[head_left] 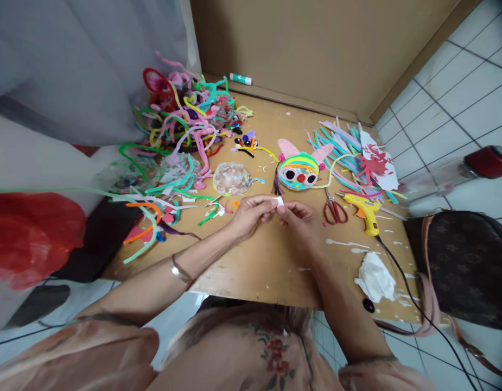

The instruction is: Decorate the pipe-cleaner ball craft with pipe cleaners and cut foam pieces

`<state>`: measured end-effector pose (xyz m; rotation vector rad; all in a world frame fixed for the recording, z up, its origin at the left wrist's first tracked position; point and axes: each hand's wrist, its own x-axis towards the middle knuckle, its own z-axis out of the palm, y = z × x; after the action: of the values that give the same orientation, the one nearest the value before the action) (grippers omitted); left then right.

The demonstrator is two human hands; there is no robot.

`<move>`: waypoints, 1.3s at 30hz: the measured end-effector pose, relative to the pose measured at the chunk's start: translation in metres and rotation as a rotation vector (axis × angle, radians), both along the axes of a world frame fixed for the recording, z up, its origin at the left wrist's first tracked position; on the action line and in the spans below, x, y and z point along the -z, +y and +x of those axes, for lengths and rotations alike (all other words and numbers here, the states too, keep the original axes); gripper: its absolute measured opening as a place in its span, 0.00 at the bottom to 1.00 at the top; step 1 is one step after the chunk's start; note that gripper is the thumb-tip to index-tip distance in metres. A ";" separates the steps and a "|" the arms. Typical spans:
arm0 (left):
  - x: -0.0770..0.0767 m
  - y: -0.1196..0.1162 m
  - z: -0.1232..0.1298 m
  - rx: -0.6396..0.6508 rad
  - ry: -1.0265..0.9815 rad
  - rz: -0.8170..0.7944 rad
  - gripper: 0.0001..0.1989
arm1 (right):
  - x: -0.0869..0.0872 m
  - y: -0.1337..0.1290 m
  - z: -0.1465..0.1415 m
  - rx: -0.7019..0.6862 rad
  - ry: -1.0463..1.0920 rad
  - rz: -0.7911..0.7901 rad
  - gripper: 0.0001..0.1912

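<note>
Over the front middle of the table, my left hand (254,213) and my right hand (298,218) meet, each with fingers closed in a pinch. Between their fingertips is a small white piece, perhaps paper (280,201). Just beyond them lies a round craft animal face (298,169) with pink ears, black eyes, a red nose and coloured stripes. A dark purple strand (276,182) hangs at its left side. To the left sits a clear, rounded plastic-like piece (232,178) with a blue strip at its edge.
Red-handled scissors (336,210) and a yellow glue gun (365,213) with a trailing cord lie right. A tangled heap of pipe cleaners (185,114) fills the back left. Crumpled tissue (376,277) is near the right edge; a brown bag (466,266) stands beside it. A glue stick (241,79) lies behind.
</note>
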<state>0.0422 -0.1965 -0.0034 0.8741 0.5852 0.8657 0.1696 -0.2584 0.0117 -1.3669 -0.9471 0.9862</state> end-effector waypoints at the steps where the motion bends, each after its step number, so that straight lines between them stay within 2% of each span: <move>1: 0.000 0.000 0.001 0.008 -0.018 -0.034 0.15 | 0.000 0.000 0.000 0.002 -0.013 0.003 0.16; 5: 0.000 -0.001 0.001 0.034 -0.027 -0.079 0.14 | -0.002 -0.002 0.000 -0.004 -0.100 0.002 0.17; 12: 0.003 0.002 -0.004 0.029 0.085 0.166 0.16 | -0.009 -0.005 -0.004 0.051 -0.304 0.022 0.15; 17: 0.001 0.002 -0.005 0.009 0.147 0.217 0.17 | -0.009 -0.004 -0.003 0.072 -0.252 -0.012 0.15; 22: -0.002 0.002 -0.005 0.004 0.139 0.193 0.19 | -0.010 -0.002 0.001 -0.005 -0.139 -0.074 0.17; 29: 0.001 0.000 -0.001 -0.058 0.119 0.118 0.18 | -0.005 -0.003 0.004 -0.026 -0.155 -0.024 0.16; 34: -0.002 -0.002 0.000 -0.055 0.060 0.008 0.17 | -0.007 -0.003 0.004 -0.061 -0.117 -0.020 0.16; 39: -0.004 -0.001 -0.001 -0.069 0.066 0.016 0.17 | -0.012 -0.003 0.002 -0.089 -0.139 -0.050 0.18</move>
<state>0.0411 -0.1979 0.0002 0.9036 0.6698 0.9069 0.1717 -0.2612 0.0237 -1.4606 -1.1021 0.9976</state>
